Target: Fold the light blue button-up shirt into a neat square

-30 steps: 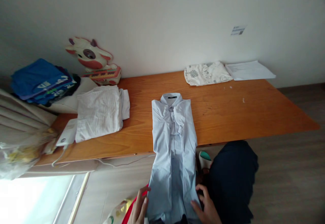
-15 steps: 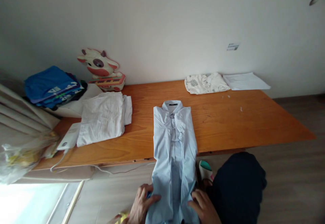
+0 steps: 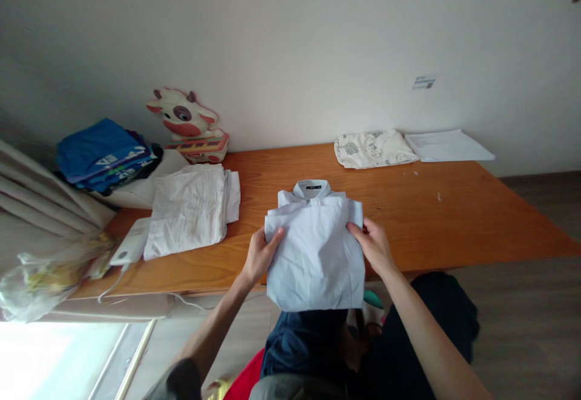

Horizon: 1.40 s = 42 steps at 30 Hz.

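Nearest the camera, both forearms reach forward over the person's dark lap. The left hand grips the left edge of a pale blue shirt, thumb on top of the cloth and fingers curled under it. The right hand pinches the shirt's right edge in the same way, closed on the fabric. The shirt is folded over on itself: its lower half is doubled up over the front, and the fold hangs past the near edge of the counter, in front of the lap. Its collar, with a dark label inside, lies flat on the wood near the middle of the counter.

Toward the left end of the counter lies a folded white cloth, with a small white device just beside it at the near left corner, a cable trailing off the edge. Behind these sits a stack of blue clothes. A cow-shaped toy stands against the wall at the far edge. At the far right corner lie a patterned cream cloth and, just beside it, a sheaf of white papers.
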Motion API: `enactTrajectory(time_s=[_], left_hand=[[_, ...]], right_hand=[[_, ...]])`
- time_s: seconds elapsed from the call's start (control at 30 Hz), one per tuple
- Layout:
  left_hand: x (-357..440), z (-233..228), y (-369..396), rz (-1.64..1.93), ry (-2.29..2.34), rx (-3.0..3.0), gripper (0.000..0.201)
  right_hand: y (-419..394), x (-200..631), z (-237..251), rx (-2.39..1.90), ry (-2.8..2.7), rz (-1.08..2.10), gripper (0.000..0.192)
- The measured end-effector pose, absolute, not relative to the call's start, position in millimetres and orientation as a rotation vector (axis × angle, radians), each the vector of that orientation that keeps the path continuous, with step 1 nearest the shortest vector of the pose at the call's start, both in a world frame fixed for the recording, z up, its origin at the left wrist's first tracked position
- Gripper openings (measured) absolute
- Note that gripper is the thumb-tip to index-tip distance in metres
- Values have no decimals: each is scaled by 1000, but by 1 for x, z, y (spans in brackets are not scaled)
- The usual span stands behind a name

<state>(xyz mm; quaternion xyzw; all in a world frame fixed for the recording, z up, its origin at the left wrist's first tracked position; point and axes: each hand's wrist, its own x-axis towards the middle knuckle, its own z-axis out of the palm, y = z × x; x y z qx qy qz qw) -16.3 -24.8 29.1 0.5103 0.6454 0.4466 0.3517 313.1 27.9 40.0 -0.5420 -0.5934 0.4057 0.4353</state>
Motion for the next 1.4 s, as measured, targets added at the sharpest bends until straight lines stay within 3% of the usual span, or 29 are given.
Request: enactTrajectory(time_s=[0.13,0.3,0.47,0.57,0.67,0.77,0.87,1.03,1.27,1.4], left_hand=[[-31,27,75,1183,1742,1463,49],[-36,9,111,1176,1751,1451,53],[-36,7,83,1180,1689,1221,70],[-37,15,36,1087,1567,1033,98],[-32,22,-26,1006,1480,969,101],[-20,22,-75,968,1419,999,91],[-9,20,-94,937,1418,1078,94],[-5,25,-84,973,1409,1090,91],[2,22,-95,1343,1489,977,52],[7,15,-99,1245,1592,1145,53]], right_hand=[[118,309,27,-1378,-1597,915,31],[135,319,-6,-1420,-1594,868,41],[129,322,-14,-1383,-1503,970,46],[102,326,-8,-1322,-1403,1119,71],[44,333,-1,-1351,-1387,1152,89],[-18,336,3,-1388,-1381,1187,81],[-49,334,6,-1413,-1475,1179,74],[-40,330,4,-1368,-1552,1145,56],[-41,329,-7,-1397,-1569,1065,45],[-44,330,-6,-1403,-1579,1028,44]])
